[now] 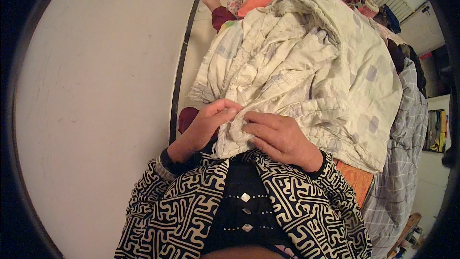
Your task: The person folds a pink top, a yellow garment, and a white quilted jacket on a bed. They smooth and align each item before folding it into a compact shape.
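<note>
Quilt (306, 62) is lying bunched along the bed, its near edge being pinched by the left hand (208, 122) while the right hand (278, 136) is pressing fingers closed beside it.

The quilt (306, 62) lies heaped ahead, its near edge at the person's chest. Left hand (206, 124) and right hand (280, 136) sit side by side on that edge. Wall (96, 91) to the left, checked cloth (407, 134) right of the quilt.
</note>
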The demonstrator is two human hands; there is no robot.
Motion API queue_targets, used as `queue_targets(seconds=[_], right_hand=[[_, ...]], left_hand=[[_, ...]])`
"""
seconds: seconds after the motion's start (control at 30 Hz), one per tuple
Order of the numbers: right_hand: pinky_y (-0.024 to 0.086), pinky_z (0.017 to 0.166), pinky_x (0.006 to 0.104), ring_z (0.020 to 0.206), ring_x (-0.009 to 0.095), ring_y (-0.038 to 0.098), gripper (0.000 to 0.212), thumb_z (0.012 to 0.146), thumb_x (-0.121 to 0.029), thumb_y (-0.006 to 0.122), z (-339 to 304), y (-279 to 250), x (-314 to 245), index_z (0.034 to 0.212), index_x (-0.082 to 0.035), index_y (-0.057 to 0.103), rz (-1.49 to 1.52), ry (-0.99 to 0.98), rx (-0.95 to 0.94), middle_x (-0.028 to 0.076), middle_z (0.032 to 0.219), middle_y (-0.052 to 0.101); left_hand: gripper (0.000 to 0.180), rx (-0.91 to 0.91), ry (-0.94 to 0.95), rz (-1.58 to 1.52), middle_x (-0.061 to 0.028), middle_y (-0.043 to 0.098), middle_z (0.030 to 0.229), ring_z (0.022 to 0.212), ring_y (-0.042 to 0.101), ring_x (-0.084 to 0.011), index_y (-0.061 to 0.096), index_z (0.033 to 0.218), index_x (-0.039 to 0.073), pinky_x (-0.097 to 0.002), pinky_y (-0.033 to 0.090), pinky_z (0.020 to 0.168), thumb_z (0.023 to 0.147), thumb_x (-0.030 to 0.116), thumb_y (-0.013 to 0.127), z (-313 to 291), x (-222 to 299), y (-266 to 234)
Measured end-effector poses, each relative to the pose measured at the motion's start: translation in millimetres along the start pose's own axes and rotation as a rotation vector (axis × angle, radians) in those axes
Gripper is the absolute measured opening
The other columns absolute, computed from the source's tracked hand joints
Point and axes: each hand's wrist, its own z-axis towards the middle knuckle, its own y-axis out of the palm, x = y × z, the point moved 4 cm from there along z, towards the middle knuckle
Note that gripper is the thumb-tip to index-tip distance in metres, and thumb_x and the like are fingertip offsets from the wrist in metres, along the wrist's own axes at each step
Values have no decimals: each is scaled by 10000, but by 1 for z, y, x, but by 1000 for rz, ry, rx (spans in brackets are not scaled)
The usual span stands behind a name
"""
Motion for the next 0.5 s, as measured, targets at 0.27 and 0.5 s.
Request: queue_targets(seconds=[0.27, 0.5], right_hand=[[539, 745, 390, 934, 314, 642, 217, 875, -130, 606, -1, 24, -9, 1069, -32, 609, 238, -116, -74, 137, 1128, 631], [514, 871, 396, 1027, 339, 635, 218, 927, -166, 604, -14, -26, 6, 1082, -18, 642, 276, 99, -65, 151, 1110, 658]], left_hand=[[314, -155, 100, 278, -38, 614, 1028, 941, 548, -85, 556, 1184, -10, -244, 455, 825, 946, 194, 576, 8, -14, 10], [261, 60, 46, 40, -30, 645, 986, 886, 587, -66, 588, 1148, -9, -223, 484, 756, 923, 123, 604, 7, -2, 6]])
